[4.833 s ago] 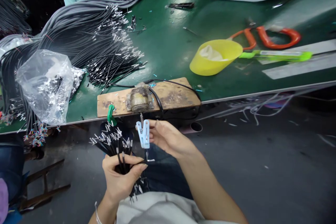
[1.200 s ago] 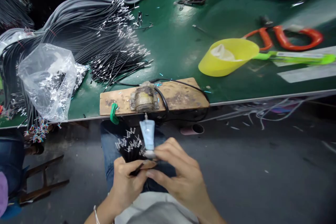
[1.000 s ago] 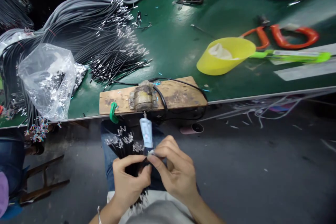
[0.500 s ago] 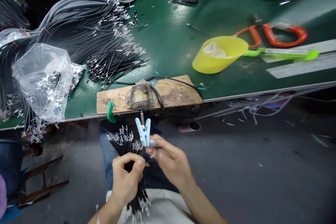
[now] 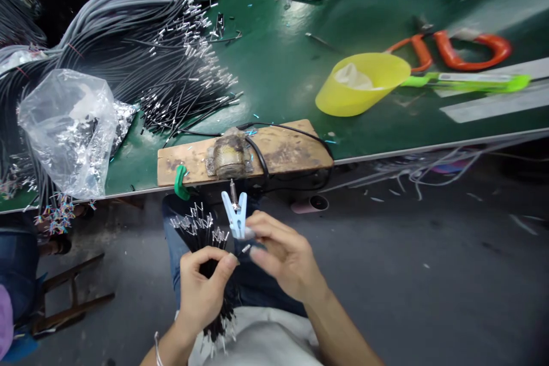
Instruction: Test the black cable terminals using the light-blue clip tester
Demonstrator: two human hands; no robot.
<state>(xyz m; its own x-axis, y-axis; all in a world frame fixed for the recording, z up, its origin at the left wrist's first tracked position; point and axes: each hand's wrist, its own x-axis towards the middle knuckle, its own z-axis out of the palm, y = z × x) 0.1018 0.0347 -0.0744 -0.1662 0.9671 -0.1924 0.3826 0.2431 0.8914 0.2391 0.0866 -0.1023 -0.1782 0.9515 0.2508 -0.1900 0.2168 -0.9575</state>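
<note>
Left hand (image 5: 201,291): fingers closed round a bundle of black wires (image 5: 209,240), held below the table's near edge (image 5: 386,151).
Right hand (image 5: 285,257): fingers pinching a light-blue clip (image 5: 234,216), just beside the bundle.
Wooden block (image 5: 283,151): on that near edge.
Room: open floor (image 5: 429,251) to the right.

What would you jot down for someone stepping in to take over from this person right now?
Left hand: fist closed round a bundle of black wires, metal tips fanned upward.
Right hand: holds a pale blue clip and pinches one wire tip with its fingers.
Just ahead: wooden block with a small metal device at the green table edge.
Done: cannot tell how many tips are finished.
Left: the bundle in hand, and the big cable pile on the table.
</note>
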